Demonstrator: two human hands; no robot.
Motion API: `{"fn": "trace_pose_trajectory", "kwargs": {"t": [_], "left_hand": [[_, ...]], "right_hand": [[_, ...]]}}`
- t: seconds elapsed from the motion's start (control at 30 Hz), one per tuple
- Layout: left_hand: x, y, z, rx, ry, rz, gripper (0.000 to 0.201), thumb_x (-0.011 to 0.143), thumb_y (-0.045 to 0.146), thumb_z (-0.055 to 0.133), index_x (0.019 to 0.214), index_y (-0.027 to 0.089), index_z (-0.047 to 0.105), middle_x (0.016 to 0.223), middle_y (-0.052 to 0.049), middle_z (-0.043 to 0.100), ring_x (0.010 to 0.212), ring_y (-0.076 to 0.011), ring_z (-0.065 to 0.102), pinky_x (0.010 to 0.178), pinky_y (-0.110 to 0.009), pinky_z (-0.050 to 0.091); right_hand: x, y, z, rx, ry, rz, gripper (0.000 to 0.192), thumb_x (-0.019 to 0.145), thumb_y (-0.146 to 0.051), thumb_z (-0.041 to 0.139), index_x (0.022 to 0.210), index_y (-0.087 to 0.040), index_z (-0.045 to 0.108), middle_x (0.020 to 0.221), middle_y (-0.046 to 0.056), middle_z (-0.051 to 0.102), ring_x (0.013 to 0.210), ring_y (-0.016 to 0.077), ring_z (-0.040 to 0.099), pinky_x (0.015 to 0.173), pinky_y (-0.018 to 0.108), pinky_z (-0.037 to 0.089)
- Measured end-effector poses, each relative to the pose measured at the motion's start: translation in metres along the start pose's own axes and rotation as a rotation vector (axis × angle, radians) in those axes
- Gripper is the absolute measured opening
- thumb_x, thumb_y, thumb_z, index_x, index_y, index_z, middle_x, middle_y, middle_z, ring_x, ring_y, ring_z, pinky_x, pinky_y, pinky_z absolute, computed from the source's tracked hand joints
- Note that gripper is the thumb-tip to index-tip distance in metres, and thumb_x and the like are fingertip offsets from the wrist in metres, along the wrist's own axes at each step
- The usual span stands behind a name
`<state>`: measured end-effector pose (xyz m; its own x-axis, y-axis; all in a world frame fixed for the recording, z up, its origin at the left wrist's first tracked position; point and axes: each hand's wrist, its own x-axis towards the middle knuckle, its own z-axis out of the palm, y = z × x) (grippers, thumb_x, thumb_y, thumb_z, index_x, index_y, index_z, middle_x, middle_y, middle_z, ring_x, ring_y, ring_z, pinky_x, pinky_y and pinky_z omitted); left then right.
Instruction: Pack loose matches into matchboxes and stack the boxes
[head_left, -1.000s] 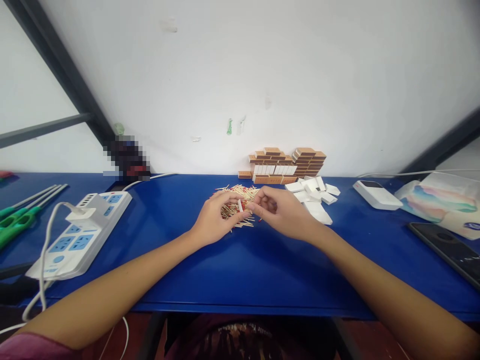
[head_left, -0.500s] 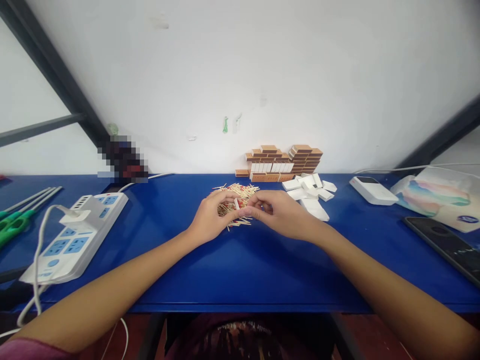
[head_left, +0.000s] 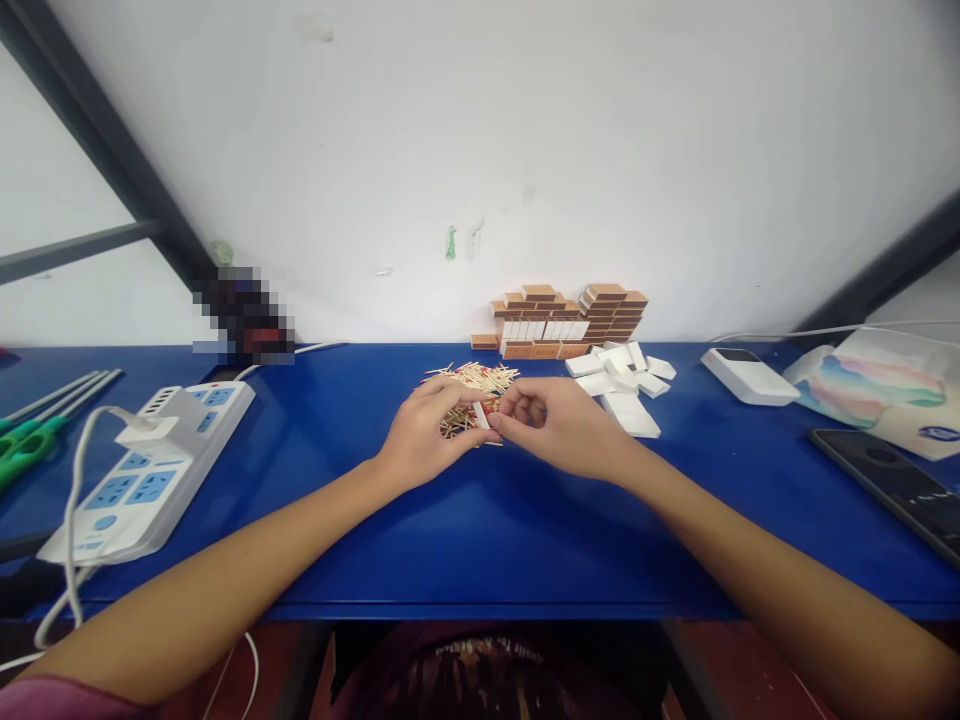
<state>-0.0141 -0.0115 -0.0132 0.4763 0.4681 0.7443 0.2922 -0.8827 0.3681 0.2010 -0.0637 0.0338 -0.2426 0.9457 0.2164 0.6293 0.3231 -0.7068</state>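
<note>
White card shows between the two hands at the centre of the frame: a small matchbox tray (head_left: 481, 413), pinched at its left side by the left hand (head_left: 422, 437) and met at its right end by the fingers (head_left: 501, 424) of the right hand (head_left: 559, 428). Both hands are curled closed around it, the left clearly gripping; whether the right grips the tray or a match against it cannot be told. The tray stands on edge, its long axis running up and down in the frame, tilted a little left. Directly behind it, toward the wall, lies the heap of matchsticks (head_left: 472, 384) on the blue worktop (head_left: 465, 520), touching the left fingertips. Loose white trays (head_left: 622, 385) lie right of the right hand, nearer to it, and stacked brown sleeves (head_left: 570, 318) stand against the wall.
</note>
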Motion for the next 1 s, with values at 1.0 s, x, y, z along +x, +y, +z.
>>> {"fn": "trace_pose_trajectory", "kwargs": {"t": [1.0], "left_hand": [[-0.001,-0.001,0.003,-0.082,0.007,-0.202,0.039,0.086,0.044,0.085,0.113,0.021,0.07,0.108,-0.007,0.077,0.101,-0.0227,0.075,0.091,-0.038,0.06]], "right_hand": [[0.003,0.014,-0.013,-0.178,0.159,-0.316,0.015,0.105,-0.036,0.057,0.098,-0.023,0.062,0.083,0.002,0.063,0.067,0.0153,0.053,0.064,0.031,0.043]]}}
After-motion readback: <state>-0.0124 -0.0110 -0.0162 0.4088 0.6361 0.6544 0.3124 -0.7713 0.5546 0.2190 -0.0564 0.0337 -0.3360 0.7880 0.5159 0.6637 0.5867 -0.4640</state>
